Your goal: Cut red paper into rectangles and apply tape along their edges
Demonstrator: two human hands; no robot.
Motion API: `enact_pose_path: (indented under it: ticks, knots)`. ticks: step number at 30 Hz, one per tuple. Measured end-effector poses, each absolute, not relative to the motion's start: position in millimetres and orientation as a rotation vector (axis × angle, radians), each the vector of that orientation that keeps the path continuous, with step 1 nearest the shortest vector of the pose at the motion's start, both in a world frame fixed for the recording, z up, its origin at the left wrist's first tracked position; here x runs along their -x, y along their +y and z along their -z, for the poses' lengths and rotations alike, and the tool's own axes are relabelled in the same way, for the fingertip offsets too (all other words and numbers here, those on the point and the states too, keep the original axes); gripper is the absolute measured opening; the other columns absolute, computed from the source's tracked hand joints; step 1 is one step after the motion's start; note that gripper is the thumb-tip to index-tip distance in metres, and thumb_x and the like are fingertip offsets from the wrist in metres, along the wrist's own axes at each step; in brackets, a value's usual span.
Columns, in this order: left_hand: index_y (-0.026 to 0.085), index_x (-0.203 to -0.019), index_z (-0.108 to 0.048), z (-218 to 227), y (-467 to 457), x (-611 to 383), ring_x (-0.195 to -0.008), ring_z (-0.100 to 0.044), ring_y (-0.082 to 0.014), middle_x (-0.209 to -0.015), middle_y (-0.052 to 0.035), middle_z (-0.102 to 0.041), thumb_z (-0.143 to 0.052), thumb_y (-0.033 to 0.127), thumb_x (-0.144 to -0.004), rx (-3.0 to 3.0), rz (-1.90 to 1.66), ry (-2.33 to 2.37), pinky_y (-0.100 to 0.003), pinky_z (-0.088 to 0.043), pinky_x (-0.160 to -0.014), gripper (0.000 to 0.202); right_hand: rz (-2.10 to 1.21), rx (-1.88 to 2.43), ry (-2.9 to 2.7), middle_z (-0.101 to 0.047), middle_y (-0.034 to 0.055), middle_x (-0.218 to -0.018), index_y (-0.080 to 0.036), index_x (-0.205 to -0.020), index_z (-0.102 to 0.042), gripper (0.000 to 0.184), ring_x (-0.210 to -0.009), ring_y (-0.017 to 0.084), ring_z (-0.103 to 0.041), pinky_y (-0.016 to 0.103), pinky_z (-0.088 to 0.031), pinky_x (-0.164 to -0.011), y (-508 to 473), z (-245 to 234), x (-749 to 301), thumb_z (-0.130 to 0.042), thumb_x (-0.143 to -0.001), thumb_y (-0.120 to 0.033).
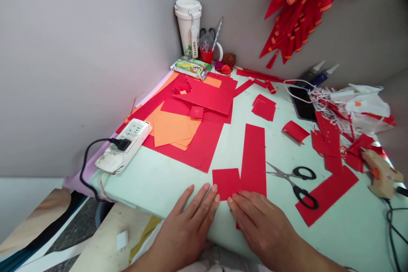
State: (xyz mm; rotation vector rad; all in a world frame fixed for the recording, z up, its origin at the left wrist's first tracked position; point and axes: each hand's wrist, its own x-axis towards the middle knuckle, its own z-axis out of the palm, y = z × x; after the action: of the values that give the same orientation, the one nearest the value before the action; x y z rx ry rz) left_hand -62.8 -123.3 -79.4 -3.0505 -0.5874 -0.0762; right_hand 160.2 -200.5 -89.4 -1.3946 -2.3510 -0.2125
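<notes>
A small red paper square (pixel 225 180) lies flat near the front edge of the table, beside a long red paper strip (pixel 253 153). My left hand (pixel 195 223) rests palm down with its fingers apart, fingertips at the square's lower left corner. On the other side, my right hand (pixel 261 219) lies with its fingers extended side by side, over the square's lower right corner and the strip's lower part, which it partly hides. Black-handled scissors (pixel 289 176) lie to the right of the strip, with one handle on another red paper strip (pixel 328 195).
Red and orange paper sheets (pixel 177 123) are piled at the left, near a plugged-in power strip (pixel 123 146). A white cup (pixel 188 25) stands in the back corner. On the right are a phone (pixel 302 103), paper scraps (pixel 331 136) and a glue gun (pixel 379 172). Red rolled-paper decorations (pixel 302 12) hang above.
</notes>
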Motion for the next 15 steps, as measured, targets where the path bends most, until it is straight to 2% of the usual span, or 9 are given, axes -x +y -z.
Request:
enact_pose_path:
  ticks: [9,15]
  knots:
    - [0.015,-0.137,-0.048,78.0,-121.2,63.7,-0.137,-0.037,-0.0244,-0.148,-0.0076,-0.045,-0.042,0.054,-0.093,3.035,0.128,-0.578,-0.042,-0.029,-0.109,0.059,0.207,1.453,-2.314,-0.072,0.0132,-0.105,-0.009,-0.111,-0.067,0.034,-0.099,0.026,-0.065,0.044,-0.053,-0.087,-214.0,93.8,-175.4,-0.043,-0.088,-0.002]
    - [0.015,-0.140,-0.044,75.9,-118.6,63.8,-0.138,-0.036,-0.0256,-0.149,-0.0098,-0.043,-0.051,0.058,-0.087,3.124,0.080,-0.569,-0.043,-0.028,-0.111,0.068,0.166,1.478,-2.242,-0.072,0.0131,-0.102,-0.009,-0.108,-0.068,0.032,-0.097,0.026,-0.065,0.043,-0.054,-0.085,-212.4,94.3,-172.0,-0.045,-0.087,-0.001]
